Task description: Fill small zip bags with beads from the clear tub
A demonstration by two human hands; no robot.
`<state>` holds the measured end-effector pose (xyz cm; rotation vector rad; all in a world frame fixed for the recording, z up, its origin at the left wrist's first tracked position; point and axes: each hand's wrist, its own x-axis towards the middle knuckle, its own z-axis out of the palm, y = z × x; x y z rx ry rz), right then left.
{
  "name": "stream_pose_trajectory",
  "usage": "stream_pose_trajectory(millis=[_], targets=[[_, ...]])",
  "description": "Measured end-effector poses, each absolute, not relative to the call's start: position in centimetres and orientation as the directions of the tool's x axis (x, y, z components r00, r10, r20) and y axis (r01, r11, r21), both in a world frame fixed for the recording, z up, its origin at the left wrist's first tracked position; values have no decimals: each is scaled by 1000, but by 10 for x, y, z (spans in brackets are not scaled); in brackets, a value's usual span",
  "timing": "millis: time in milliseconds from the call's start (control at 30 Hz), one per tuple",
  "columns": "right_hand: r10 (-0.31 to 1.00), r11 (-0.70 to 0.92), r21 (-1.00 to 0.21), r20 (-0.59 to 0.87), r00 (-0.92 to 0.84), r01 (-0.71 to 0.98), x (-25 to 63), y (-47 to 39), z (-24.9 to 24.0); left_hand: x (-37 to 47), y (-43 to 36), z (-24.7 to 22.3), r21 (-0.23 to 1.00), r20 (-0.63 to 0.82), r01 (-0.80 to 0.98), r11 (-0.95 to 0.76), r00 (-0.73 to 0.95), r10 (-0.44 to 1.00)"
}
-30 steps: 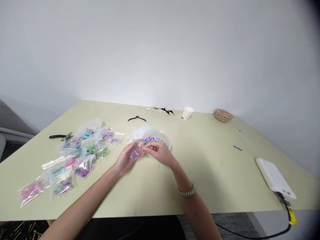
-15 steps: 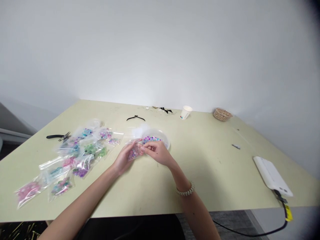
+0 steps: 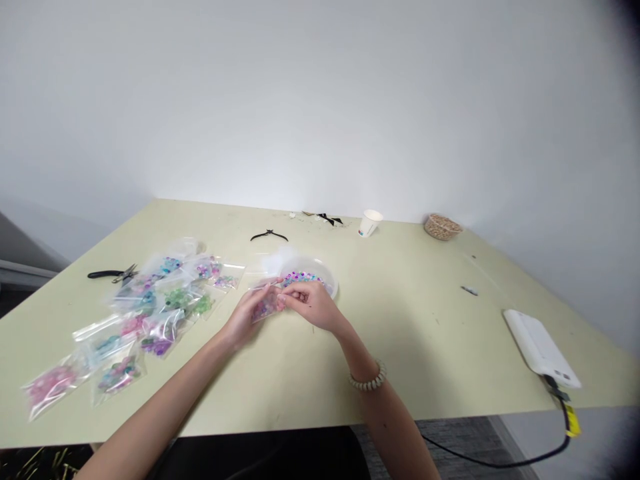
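Note:
My left hand (image 3: 243,317) is wrapped round a clear plastic bag of pink and purple beads (image 3: 264,308), held just over the table. At the bag's right side my right hand (image 3: 311,303) has thumb and forefinger pinched together; what lies between them is too small to make out. A beaded bracelet (image 3: 369,378) circles my right wrist. Right behind the hands stands a round white dish (image 3: 331,275) with purple and blue beads in it, partly hidden by my right hand.
Several bead bags (image 3: 173,300) overlap at the left, near black-handled pliers (image 3: 113,273). Further back are a black tool (image 3: 269,235), a paper cup (image 3: 370,223) and a tub of brown bits (image 3: 442,227). A white power bank (image 3: 540,348) with a cable lies right.
The whole view has shifted slightly, so things appear a little further left. Both hands keep nearly the same pose at the bag.

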<state>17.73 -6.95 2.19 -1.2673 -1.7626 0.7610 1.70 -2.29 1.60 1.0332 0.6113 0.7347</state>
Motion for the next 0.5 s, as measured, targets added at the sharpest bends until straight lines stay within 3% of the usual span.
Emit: stream_pose_trajectory(millis=[500], targets=[[950, 310, -837, 263, -165, 450, 177, -69, 21, 17, -24, 18, 898, -122, -271, 346, 603, 788]])
